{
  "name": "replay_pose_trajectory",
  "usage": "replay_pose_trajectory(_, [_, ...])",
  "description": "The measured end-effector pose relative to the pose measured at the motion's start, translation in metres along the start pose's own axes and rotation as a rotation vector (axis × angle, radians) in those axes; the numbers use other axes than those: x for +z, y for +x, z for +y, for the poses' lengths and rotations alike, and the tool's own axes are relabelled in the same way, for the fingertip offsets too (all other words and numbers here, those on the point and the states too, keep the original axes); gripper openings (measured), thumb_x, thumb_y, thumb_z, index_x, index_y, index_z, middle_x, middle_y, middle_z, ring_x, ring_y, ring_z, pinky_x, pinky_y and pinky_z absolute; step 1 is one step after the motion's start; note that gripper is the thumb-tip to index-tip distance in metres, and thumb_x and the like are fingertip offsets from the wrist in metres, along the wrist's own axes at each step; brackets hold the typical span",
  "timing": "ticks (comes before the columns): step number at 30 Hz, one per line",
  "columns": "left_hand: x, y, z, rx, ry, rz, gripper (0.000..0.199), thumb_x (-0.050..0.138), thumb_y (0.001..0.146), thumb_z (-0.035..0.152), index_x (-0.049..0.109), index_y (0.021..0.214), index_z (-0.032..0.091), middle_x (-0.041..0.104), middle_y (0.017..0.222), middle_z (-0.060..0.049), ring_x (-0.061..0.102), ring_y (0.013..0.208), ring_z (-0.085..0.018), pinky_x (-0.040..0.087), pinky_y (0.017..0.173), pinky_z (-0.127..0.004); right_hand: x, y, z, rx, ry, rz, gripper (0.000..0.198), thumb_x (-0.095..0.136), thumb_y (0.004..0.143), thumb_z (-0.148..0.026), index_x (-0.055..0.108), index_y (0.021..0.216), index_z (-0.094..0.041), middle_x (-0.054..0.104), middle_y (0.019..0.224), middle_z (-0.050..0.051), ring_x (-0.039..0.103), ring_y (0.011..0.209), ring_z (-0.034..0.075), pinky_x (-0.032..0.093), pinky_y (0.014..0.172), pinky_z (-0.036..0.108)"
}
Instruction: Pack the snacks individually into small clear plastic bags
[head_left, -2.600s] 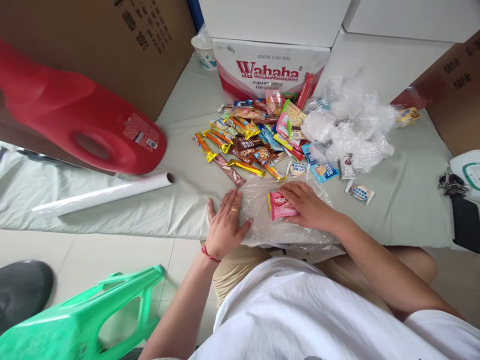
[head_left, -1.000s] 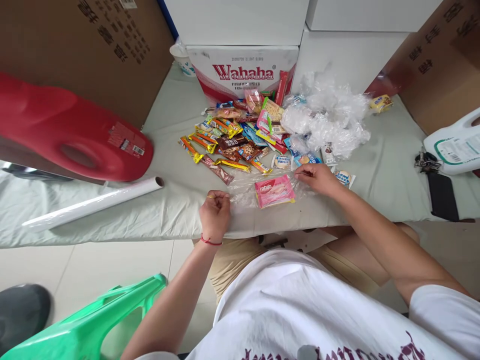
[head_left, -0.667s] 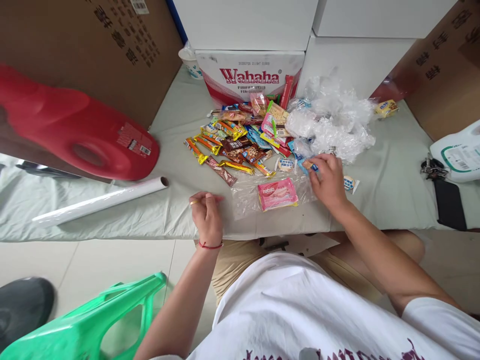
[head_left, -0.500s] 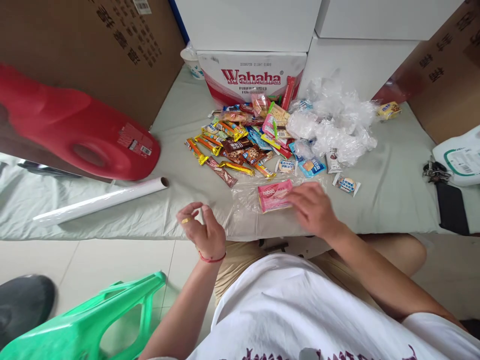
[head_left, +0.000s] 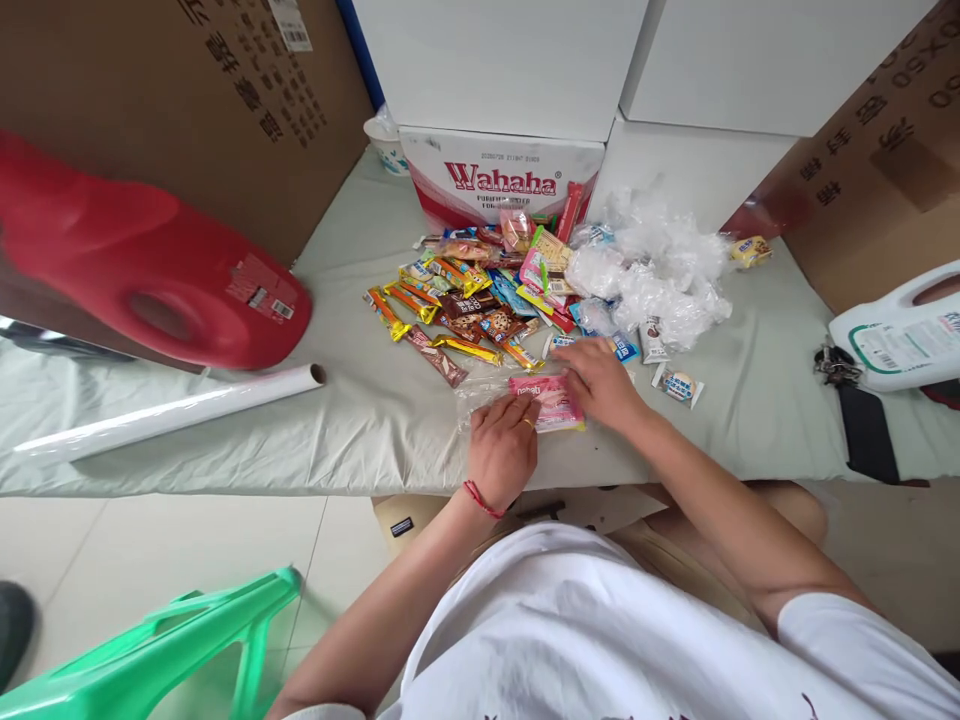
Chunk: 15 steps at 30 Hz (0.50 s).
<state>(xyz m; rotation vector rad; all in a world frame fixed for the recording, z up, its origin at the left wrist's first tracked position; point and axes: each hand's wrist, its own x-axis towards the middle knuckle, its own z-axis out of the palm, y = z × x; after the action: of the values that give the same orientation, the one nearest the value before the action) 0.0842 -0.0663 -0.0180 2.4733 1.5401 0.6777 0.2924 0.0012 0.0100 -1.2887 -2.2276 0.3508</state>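
A pink Nabati wafer pack (head_left: 556, 402) lies flat near the table's front edge, on clear plastic film (head_left: 480, 385). My left hand (head_left: 504, 445), with a ring and a red string bracelet, curves its fingers over the pack's left end; its thumb is hidden. At the pack's upper right corner is my right hand (head_left: 606, 385), fingers stretched out and thumb apart by the pack's edge. Just beyond the hands lies a heap of wrapped snacks (head_left: 480, 300), and a small white-and-blue wrapped biscuit (head_left: 679, 385) sits apart to the right.
Crumpled clear plastic (head_left: 667, 270) is piled right of the snacks. Behind stands a Wahaha carton (head_left: 502, 165). To the left are a red jug (head_left: 150, 270) and a roll of film (head_left: 172, 412); to the right, a white bottle (head_left: 900, 330) and a black phone-like object (head_left: 866, 435). A green stool (head_left: 187, 640) stands below.
My left hand has moved right and forward from bare cloth onto the wafer pack's left end. The right hand has shifted slightly forward along its right side. The camera view has also shifted.
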Motion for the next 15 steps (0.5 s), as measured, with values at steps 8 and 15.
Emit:
replay_pose_trajectory(8, [-0.01,0.003,0.011,-0.037,0.067,-0.08,0.031,0.055,0.097,0.019,0.073,0.122,0.023,0.074,0.133,-0.009,0.063,0.116,-0.03,0.045,0.09,-0.046,0.008,0.079,0.005,-0.021,-0.167,-0.455,0.017,0.064,0.094,-0.023,0.078,0.102,-0.017,0.075,0.095,0.01,0.062,0.099,0.026,0.042,0.093,0.037])
replay_pose_trajectory(15, [-0.007,0.006,0.013,-0.07,0.034,-0.075,0.03,0.052,0.098,0.018,0.074,0.118,0.02,0.076,0.123,-0.011,0.064,0.105,-0.03,0.047,0.084,-0.045,-0.02,0.034,-0.027,-0.255,-0.226,-0.393,0.031,0.048,0.106,-0.027,0.077,0.109,-0.018,0.066,0.088,0.009,0.055,0.087,0.023,0.039,0.072,0.033])
